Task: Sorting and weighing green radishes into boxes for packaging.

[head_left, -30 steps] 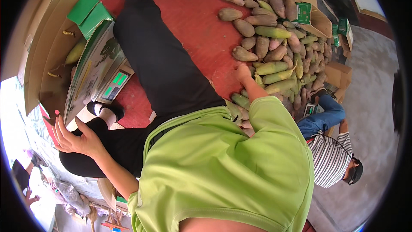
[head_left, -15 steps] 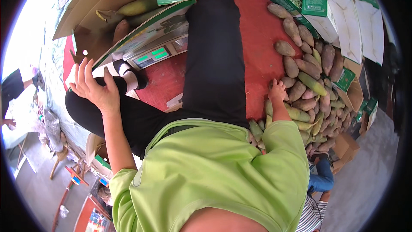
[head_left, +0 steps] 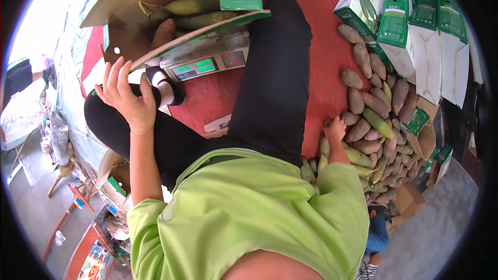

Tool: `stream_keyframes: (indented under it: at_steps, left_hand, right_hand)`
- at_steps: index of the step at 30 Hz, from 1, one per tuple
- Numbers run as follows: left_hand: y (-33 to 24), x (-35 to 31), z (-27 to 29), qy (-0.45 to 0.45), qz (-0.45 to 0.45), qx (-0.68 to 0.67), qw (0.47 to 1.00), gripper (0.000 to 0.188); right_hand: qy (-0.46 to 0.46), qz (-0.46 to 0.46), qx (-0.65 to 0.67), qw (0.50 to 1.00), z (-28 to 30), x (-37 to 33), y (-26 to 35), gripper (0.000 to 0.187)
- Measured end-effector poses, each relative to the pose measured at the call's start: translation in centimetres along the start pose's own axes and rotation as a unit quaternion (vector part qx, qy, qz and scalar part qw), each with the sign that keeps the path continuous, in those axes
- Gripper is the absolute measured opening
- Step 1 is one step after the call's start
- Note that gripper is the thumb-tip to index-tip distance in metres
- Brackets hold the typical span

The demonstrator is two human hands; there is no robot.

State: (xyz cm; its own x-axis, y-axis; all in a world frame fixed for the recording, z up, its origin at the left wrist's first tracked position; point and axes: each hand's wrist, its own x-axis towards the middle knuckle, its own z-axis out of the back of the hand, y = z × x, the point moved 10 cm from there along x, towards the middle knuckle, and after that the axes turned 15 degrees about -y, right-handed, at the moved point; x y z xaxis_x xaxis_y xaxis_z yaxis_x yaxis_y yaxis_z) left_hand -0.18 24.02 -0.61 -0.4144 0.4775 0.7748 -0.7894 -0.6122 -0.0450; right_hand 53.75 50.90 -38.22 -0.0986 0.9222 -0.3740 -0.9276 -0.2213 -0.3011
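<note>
My left hand (head_left: 129, 101) is raised over my bent left knee, fingers apart and holding nothing. Its fingertips are close to the near edge of an open cardboard box (head_left: 124, 36). Inside the box lie long green vegetables (head_left: 194, 5) and a brown root vegetable (head_left: 164, 33). Below the box is a scale (head_left: 205, 66) with lit green displays. At the left edge of a large heap of brown and green root vegetables (head_left: 381, 106), my right hand (head_left: 335, 129) is closed on a small dark-brown root vegetable (head_left: 328, 123), mostly hidden by the fingers.
White-and-green cartons (head_left: 397, 26) stand beyond the heap. An open brown box (head_left: 423, 129) adjoins its right side. My legs in black trousers stretch over the red floor covering (head_left: 327, 46). Another person's blue-clad leg (head_left: 377, 233) is at the lower right.
The view has shifted, so the box, scale and heap appear farther right and lower. My left hand stays raised beside the box. My right hand's fingers look more tightly curled at the heap's edge.
</note>
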Motion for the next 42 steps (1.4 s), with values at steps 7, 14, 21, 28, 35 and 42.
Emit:
stream_keyframes:
  at_steps: [7,14,21,28,35,42]
  left_hand:
    - [0.0,-0.2,0.2,0.015,0.006,-0.011,1.0,0.045]
    - [0.5,-0.3,0.4,0.02,0.024,-0.017,0.999,0.047]
    - [0.3,0.1,0.7,0.028,0.041,-0.025,0.998,0.045]
    - [0.3,0.1,0.9,0.031,0.051,-0.031,0.998,0.042]
    - [0.2,0.0,1.0,0.026,0.044,-0.04,0.998,0.042]
    - [0.8,0.1,0.8,0.015,0.042,-0.028,0.999,0.046]
  right_hand:
    - [-0.092,-0.006,0.21,0.973,5.3,1.1,1.4,0.069]
    - [-0.181,0.025,0.6,0.779,19.0,4.3,5.3,0.064]
    - [-0.229,0.161,0.75,0.599,43.4,-0.9,11.8,0.056]
    - [-0.162,0.335,0.797,0.476,55.0,-6.8,22.1,0.044]
    - [-0.134,0.477,0.639,0.589,53.9,-11.1,33.7,0.05]
    - [-0.143,0.313,0.711,0.614,47.8,-3.7,27.0,0.031]
